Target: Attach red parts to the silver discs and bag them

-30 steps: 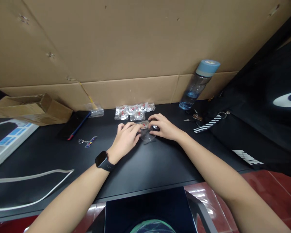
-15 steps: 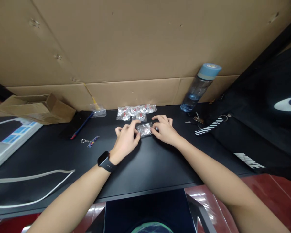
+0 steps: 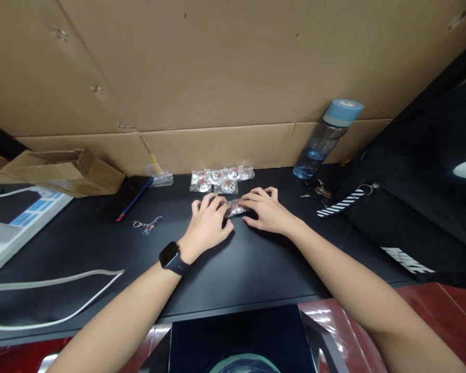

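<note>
A small clear plastic packet (image 3: pixel 236 208) with a shiny silver and red item inside lies on the black table between my hands. At its left end, my left hand (image 3: pixel 207 223), with a black watch on the wrist, touches it with the fingertips, thumb apart. My right hand (image 3: pixel 267 211) rests its outstretched fingertips on the packet's right end, its thumb also apart below. Part of the packet is hidden under the fingers. Just beyond, several similar silver packets (image 3: pixel 228 186) lie in a cluster, in a back row with others in front.
A blue-capped water bottle (image 3: pixel 326 140) stands back right, near keys (image 3: pixel 323 191) on a striped strap (image 3: pixel 341 203) and a black bag (image 3: pixel 431 207). Leftward are a keychain (image 3: pixel 151 225), a pen (image 3: pixel 135 198), a cardboard box (image 3: pixel 66 173), a power strip (image 3: pixel 31 217) and a white cable (image 3: pixel 50 282).
My fingertips have moved onto the packet from its sides and now cover more of it. Both thumbs have shifted nearer the table's front edge. The whole view has shifted slightly.
</note>
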`<state>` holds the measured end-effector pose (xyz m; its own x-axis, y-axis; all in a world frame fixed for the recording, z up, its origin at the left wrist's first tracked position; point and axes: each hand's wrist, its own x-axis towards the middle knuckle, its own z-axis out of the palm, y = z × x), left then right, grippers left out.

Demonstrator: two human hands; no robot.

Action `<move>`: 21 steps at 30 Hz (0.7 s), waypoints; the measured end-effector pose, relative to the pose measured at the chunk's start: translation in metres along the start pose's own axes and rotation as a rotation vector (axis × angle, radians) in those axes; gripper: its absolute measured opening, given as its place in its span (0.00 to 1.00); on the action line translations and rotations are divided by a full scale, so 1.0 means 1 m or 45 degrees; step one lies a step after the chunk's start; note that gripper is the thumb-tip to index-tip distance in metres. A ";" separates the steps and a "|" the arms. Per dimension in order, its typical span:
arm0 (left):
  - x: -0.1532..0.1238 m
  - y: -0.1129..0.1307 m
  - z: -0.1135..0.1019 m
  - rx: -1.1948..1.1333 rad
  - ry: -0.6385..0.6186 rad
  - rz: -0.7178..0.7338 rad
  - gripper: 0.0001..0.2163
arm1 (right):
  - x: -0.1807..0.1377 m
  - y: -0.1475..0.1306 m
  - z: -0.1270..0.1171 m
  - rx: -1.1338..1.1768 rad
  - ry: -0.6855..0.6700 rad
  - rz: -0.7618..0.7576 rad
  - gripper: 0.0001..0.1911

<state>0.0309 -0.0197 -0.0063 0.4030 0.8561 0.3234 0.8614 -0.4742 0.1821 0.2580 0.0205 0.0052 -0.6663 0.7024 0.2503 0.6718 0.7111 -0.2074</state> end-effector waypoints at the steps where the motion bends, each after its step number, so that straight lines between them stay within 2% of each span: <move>1: 0.000 0.001 0.000 -0.014 -0.002 0.004 0.15 | 0.000 0.000 0.001 0.017 -0.005 0.015 0.14; 6: 0.001 0.000 0.000 -0.036 0.070 -0.024 0.09 | 0.001 0.002 -0.002 0.161 0.006 0.106 0.16; 10: 0.002 -0.004 0.000 -0.059 0.136 -0.106 0.09 | -0.001 0.005 -0.004 0.268 0.024 0.156 0.16; 15: 0.002 -0.006 0.003 -0.115 0.100 -0.146 0.10 | -0.002 0.011 0.003 0.289 0.019 0.120 0.19; 21: 0.003 -0.007 0.005 -0.159 0.100 -0.143 0.10 | 0.001 0.009 0.007 0.345 0.094 0.177 0.15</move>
<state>0.0273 -0.0126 -0.0115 0.2766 0.8890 0.3649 0.8525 -0.4022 0.3339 0.2611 0.0277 -0.0028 -0.5423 0.7964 0.2679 0.6374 0.5976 -0.4864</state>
